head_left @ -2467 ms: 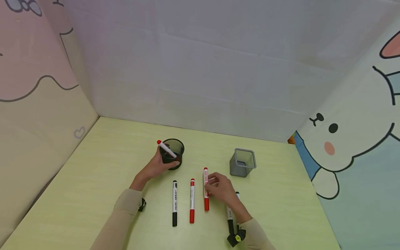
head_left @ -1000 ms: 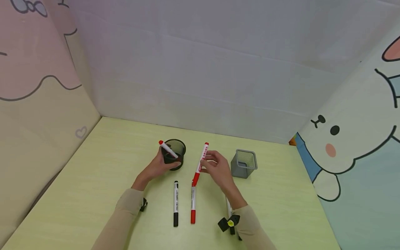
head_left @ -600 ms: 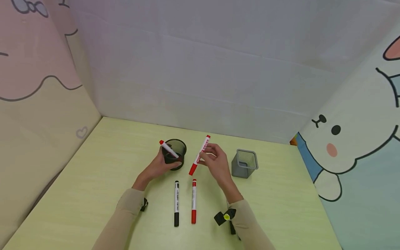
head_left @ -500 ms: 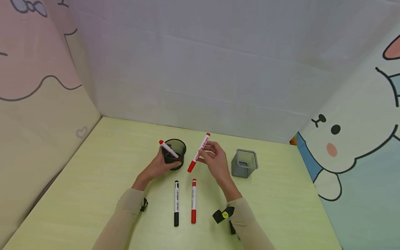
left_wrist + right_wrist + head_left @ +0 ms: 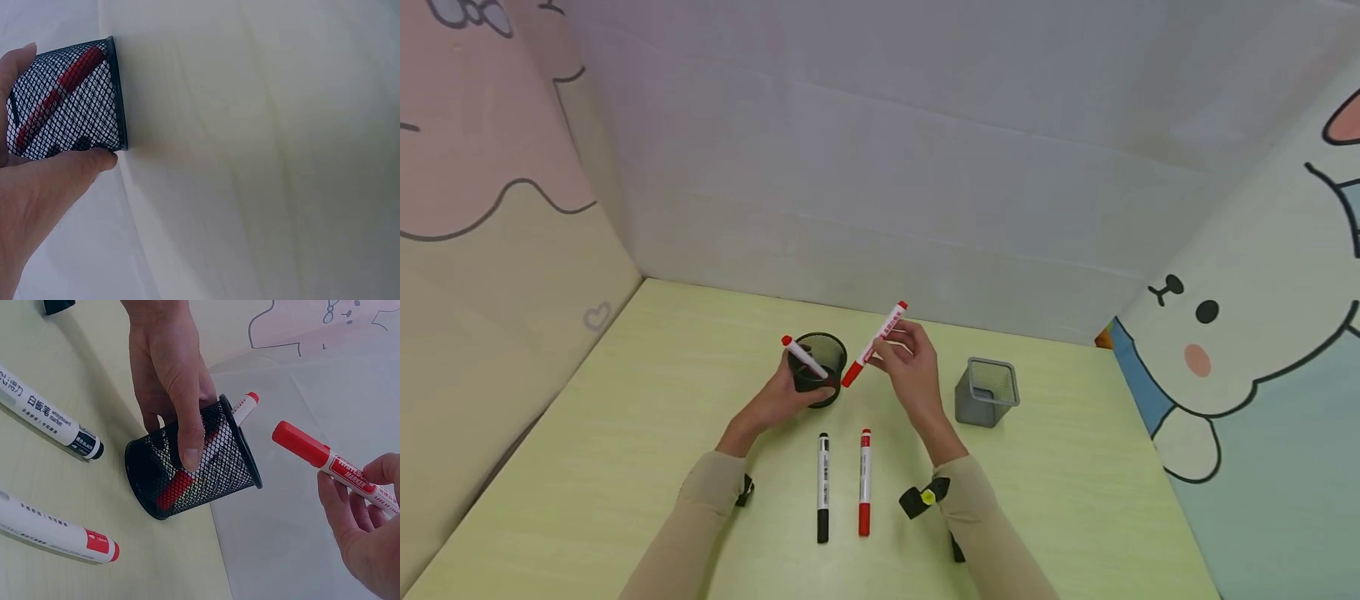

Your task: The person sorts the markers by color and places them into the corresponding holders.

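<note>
My left hand point(image 5: 777, 397) grips a round black mesh pen cup point(image 5: 827, 350), thumb and fingers around its side. Inside the cup leans a red whiteboard marker point(image 5: 805, 358), its red cap low behind the mesh and its other end above the rim. My right hand point(image 5: 913, 367) pinches a second red whiteboard marker point(image 5: 350, 470) between thumb and fingers. That marker is tilted, with its red cap pointing down toward the cup's rim, just to the right of it. In the left wrist view the cup's mesh point(image 5: 75, 100) shows the marker within.
A black marker point(image 5: 823, 487) and another red marker point(image 5: 865, 483) lie side by side on the table, in front of the cup. A square grey mesh holder point(image 5: 987, 392) stands to the right. Part of a black-capped marker point(image 5: 957, 548) shows beside the right sleeve.
My right hand has picked the red marker up from the table, tilted it, and carried it up and left to the cup's rim. My left hand has kept its hold on the cup.
</note>
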Demonstrator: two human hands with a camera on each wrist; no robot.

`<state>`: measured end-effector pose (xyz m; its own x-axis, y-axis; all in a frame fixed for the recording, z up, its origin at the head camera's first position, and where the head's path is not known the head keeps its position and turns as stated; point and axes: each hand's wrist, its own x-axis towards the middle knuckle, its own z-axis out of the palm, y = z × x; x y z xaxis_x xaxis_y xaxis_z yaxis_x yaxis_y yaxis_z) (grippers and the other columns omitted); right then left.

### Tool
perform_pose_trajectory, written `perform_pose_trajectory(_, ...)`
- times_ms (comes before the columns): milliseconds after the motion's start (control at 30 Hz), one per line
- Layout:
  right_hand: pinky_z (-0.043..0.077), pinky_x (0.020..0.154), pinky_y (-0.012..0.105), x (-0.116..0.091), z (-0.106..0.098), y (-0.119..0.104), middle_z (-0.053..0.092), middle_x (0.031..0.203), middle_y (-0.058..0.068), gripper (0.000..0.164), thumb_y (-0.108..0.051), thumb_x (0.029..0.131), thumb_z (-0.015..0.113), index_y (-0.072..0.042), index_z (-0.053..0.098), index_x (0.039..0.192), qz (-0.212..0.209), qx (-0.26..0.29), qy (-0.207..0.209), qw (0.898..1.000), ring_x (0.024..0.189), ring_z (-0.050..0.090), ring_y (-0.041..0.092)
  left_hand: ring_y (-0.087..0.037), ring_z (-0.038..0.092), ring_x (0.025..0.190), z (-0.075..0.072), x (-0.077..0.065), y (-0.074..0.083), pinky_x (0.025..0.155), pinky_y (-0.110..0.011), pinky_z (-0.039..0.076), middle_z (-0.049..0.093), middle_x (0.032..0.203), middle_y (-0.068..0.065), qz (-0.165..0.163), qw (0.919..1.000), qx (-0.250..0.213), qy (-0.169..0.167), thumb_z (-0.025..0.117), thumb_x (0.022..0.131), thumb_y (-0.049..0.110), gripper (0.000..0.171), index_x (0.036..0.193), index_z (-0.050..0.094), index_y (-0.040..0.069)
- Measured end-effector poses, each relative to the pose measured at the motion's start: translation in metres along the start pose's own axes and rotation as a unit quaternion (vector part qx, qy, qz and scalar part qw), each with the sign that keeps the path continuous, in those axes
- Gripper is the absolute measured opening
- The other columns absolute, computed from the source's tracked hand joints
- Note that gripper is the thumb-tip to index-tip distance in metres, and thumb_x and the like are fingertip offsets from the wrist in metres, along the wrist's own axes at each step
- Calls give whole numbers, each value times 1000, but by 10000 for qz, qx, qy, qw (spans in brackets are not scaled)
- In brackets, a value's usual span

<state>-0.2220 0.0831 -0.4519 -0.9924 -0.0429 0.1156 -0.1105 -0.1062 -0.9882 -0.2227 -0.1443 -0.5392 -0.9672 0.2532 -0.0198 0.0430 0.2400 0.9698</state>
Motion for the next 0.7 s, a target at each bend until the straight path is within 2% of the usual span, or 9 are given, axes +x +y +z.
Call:
perform_pose_trajectory(267,59,86,39,10,10,-1,61,120,20,37,-3,99,67,1,51,132,-192,244,-20,9995,98,69,23,-39,40,136,0,-3,1,115,-61,32,38,150,-21,23,10000,-26,-11,80,92,19,96,157,12,7)
perform_pose_trajectory(500,59,86,37,16,18,2,60,121,20,38,-1,99,66,1,50,133,-303,214,-8,9993,99,68,21,-41,38,139,0,-2,1,116,-62,29,35,154,-23,127,9998,-152,-70,80,92,16,97,158,10,8)
perform_pose_trajectory(700,60,84,37,21,25,6,60,120,22,37,4,96,66,4,51,130,-620,-44,-74,9980,97,66,21,-41,38,140,0,-1,0,116,-62,28,33,155,-24,171,9997,-181,-59,80,92,15,97,158,10,8)
